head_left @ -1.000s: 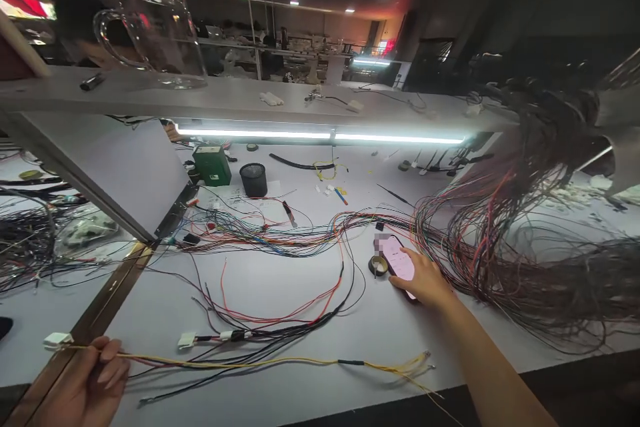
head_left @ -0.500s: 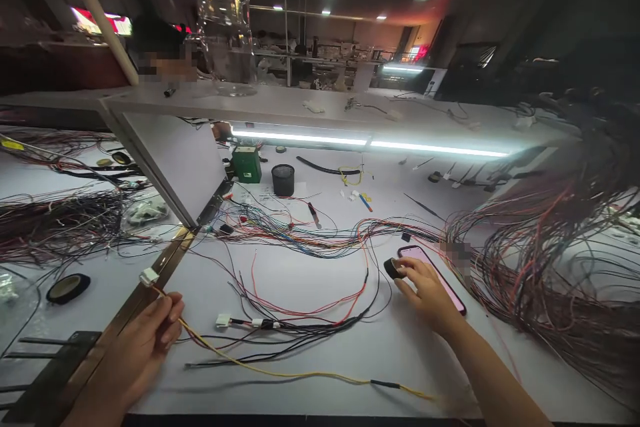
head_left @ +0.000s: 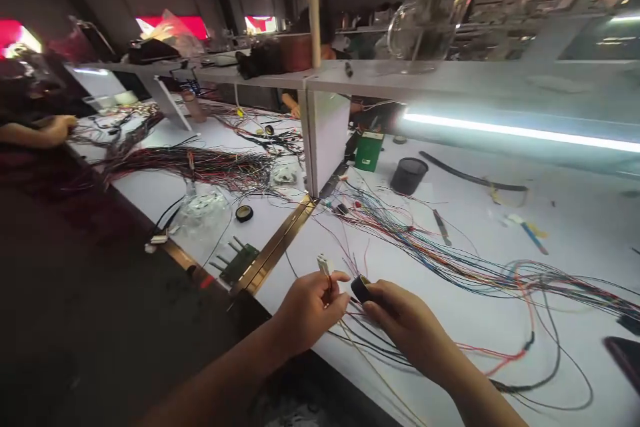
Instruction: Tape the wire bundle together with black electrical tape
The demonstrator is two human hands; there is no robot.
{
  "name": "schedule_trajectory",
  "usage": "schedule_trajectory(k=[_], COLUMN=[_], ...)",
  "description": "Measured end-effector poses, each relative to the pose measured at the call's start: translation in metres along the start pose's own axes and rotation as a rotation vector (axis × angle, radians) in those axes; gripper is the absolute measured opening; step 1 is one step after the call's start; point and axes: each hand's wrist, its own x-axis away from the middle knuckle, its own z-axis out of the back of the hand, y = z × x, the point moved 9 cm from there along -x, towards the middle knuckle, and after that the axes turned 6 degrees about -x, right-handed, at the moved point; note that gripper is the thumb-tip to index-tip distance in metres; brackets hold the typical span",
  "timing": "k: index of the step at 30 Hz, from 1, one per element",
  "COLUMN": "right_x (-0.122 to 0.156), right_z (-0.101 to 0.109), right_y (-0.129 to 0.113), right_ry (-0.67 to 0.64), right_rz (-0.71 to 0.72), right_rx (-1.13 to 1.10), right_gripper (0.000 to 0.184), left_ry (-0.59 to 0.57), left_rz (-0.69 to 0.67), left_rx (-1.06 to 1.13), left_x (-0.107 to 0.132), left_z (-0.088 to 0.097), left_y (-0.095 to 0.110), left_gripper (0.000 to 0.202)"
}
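Note:
Between the fingers of my left hand (head_left: 313,310) is a wire lead, just below its white connector (head_left: 324,264). The yellow wire (head_left: 377,373) of that lead trails down toward the table's front edge. My right hand (head_left: 407,320) pinches a small roll of black tape (head_left: 360,289) between thumb and fingers, close beside the left fingertips. Under and behind the hands lie black and red wires (head_left: 493,350) of a harness on the white table; part of them is hidden by my right hand and forearm.
A long wire bundle (head_left: 425,247) crosses the table. Behind it stand a black mesh cup (head_left: 409,175) and a green box (head_left: 369,151). A phone (head_left: 625,357) lies at the right edge. On the left table are another tape roll (head_left: 244,213) and a pegged block (head_left: 240,261). Another person's arm (head_left: 37,133) shows far left.
The view has swung left. My right hand has lifted the black tape roll from beside the phone and brought it next to my left hand, which still holds the lead.

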Motion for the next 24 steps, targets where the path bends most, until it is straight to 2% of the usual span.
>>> schedule_trajectory(k=[3, 7, 10, 14, 17, 20, 22, 24], right_x=[-0.009, -0.01, -0.007, -0.003, 0.001, 0.006, 0.009, 0.01], right_z=[-0.018, -0.024, -0.024, -0.021, -0.018, -0.015, -0.013, -0.011], right_y=[-0.007, -0.008, -0.005, -0.001, -0.004, -0.004, -0.002, 0.001], right_ry=[-0.032, -0.003, 0.044, 0.064, 0.04, -0.009, -0.034, -0.024], right_rz=[0.035, 0.087, 0.118, 0.087, 0.012, -0.095, -0.154, -0.187], right_rx=[0.126, 0.262, 0.331, 0.35, 0.295, 0.16, 0.043, -0.013], right_gripper=[0.02, 0.019, 0.02, 0.023, 0.021, 0.023, 0.027, 0.028], left_ry=[0.098, 0.15, 0.158, 0.144, 0.168, 0.18, 0.104, 0.015], left_rz=[-0.119, -0.215, -0.263, -0.296, -0.248, -0.08, 0.019, 0.04], left_rx=[-0.207, -0.319, -0.387, -0.556, -0.602, -0.505, -0.341, -0.207], left_x=[0.005, 0.009, 0.01, 0.007, -0.002, -0.013, -0.016, -0.015], left_z=[0.011, 0.013, 0.008, -0.007, -0.007, 0.005, 0.009, 0.006], left_y=[0.004, 0.007, 0.011, 0.013, 0.007, -0.01, -0.02, -0.02], left_gripper=[0.021, 0.016, 0.017, 0.015, 0.018, 0.018, 0.017, 0.016])
